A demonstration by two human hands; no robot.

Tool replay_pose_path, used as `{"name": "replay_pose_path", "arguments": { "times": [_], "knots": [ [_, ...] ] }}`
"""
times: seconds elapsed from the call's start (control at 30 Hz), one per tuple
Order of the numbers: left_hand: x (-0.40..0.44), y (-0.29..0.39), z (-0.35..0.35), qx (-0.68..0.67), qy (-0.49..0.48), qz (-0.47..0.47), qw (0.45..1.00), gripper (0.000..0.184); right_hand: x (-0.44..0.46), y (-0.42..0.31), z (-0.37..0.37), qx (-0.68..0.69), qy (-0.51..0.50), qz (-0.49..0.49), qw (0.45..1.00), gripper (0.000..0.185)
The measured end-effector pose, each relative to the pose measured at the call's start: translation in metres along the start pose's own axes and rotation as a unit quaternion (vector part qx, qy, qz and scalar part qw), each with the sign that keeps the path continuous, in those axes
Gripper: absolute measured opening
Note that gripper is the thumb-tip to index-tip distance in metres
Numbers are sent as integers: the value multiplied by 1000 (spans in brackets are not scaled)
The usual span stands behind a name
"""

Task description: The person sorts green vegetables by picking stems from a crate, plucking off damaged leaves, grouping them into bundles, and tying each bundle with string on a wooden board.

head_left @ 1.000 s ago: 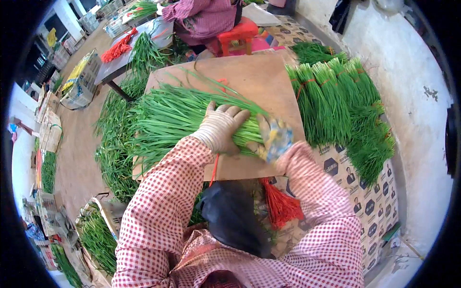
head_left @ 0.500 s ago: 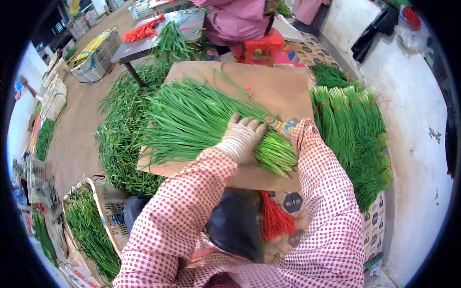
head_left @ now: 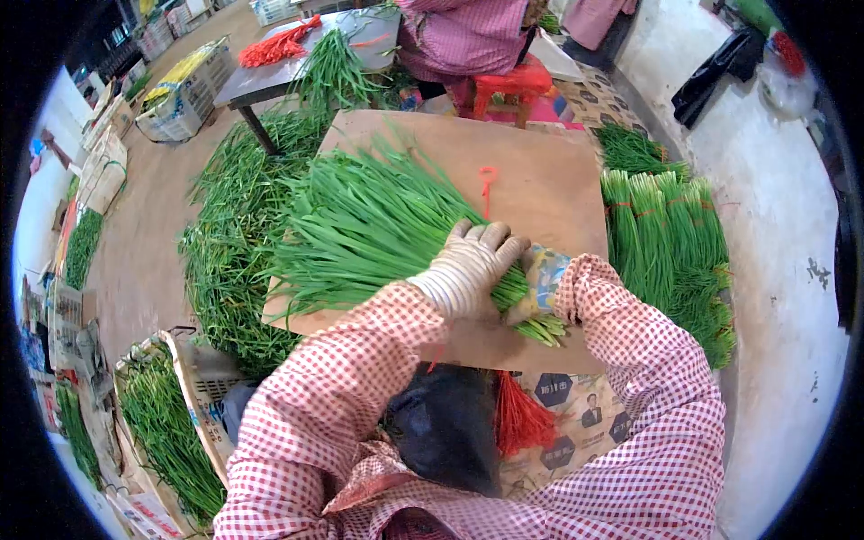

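A big bunch of garlic chives (head_left: 369, 229) lies across a brown board (head_left: 549, 171), leaves fanned to the left and pale stem ends at the right. My left hand (head_left: 475, 268), in a whitish glove, is wrapped over the bunch near its stems. My right hand (head_left: 535, 279), in a stained glove with a blue patterned cuff, closes round the stem ends just beside it. Its fingertips are partly hidden. Beneath the bunch runs a red tie (head_left: 488, 184), its looped end showing above my left hand and its other end below.
Tied chive bundles (head_left: 661, 225) are stacked right of the board by the wall. Loose leaves (head_left: 238, 234) pile up on the left. A crate of chives (head_left: 166, 423) stands lower left; red ties (head_left: 522, 414) hang near my knee. Another person sits on a red stool (head_left: 513, 85) beyond.
The bunch has been squeezed narrower at the stems. My right hand has come round the stem ends, my left hand has shifted slightly right, and more of the red tie shows.
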State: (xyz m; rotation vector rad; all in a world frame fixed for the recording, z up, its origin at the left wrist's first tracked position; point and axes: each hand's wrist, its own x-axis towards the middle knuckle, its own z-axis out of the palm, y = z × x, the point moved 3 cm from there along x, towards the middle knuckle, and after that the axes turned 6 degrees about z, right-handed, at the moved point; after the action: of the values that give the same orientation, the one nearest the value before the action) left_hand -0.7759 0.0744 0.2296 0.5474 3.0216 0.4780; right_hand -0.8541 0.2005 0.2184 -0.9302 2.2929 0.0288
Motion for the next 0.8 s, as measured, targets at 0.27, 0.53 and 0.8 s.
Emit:
{"name": "replay_pose_path", "arguments": {
  "times": [0.27,0.53,0.8],
  "knots": [
    [43,-42,-5,43,-211,53,975,127,-2,-11,-17,-55,9,13,998,95],
    [8,-18,-3,67,-183,-58,979,114,-7,-10,14,-68,93,-14,993,96],
    [12,-19,-2,43,-219,-90,971,109,25,17,-3,-82,107,-130,982,98]
  ]
}}
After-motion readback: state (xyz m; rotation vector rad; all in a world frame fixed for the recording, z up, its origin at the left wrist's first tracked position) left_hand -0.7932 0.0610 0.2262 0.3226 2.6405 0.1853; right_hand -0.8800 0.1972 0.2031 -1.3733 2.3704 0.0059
